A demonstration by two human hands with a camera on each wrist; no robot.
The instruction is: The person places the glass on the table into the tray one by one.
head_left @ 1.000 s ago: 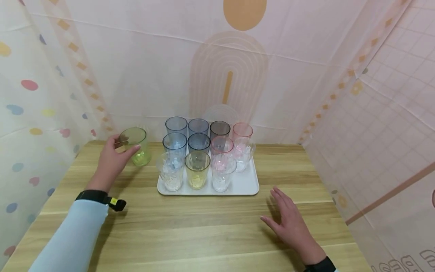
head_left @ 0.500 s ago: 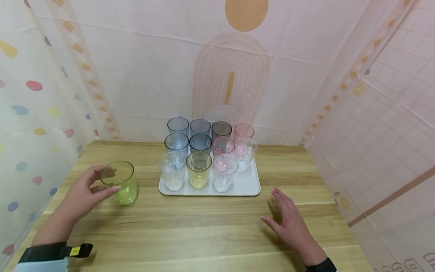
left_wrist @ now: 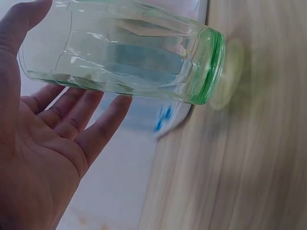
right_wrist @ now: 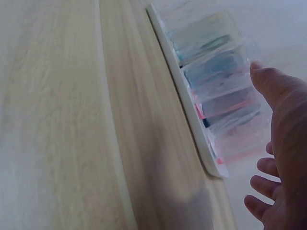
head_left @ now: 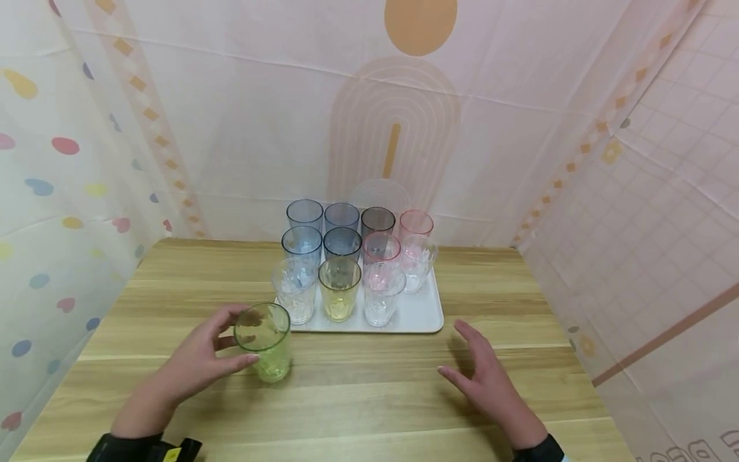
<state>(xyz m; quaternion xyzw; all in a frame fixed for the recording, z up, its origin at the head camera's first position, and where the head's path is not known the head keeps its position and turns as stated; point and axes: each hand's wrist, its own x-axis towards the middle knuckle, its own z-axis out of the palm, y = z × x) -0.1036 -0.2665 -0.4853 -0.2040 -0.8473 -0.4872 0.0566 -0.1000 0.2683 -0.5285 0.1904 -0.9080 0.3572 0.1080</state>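
A green see-through glass point(head_left: 266, 345) stands upright on the wooden table point(head_left: 369, 401), just in front of the white tray's point(head_left: 424, 316) left corner. My left hand point(head_left: 238, 338) grips it, thumb on the near side and fingers round the far side. In the left wrist view the green glass point(left_wrist: 129, 52) lies between my thumb and fingers, its base at the wood. My right hand point(head_left: 470, 362) is spread flat, low over the table, in front of the tray's right corner and holding nothing. In the right wrist view the right hand point(right_wrist: 283, 143) is open beside the tray point(right_wrist: 192, 120).
The tray carries several glasses in rows: blue and grey ones point(head_left: 304, 242) at the back left, pink point(head_left: 416, 223) at the back right, clear ones and a yellow one point(head_left: 339, 287) in front. Patterned curtain walls point(head_left: 86, 160) close in the table on three sides.
My left hand has carried the green glass from the far left beside the tray toward me and rightward, to just in front of the tray. The right hand has barely moved.
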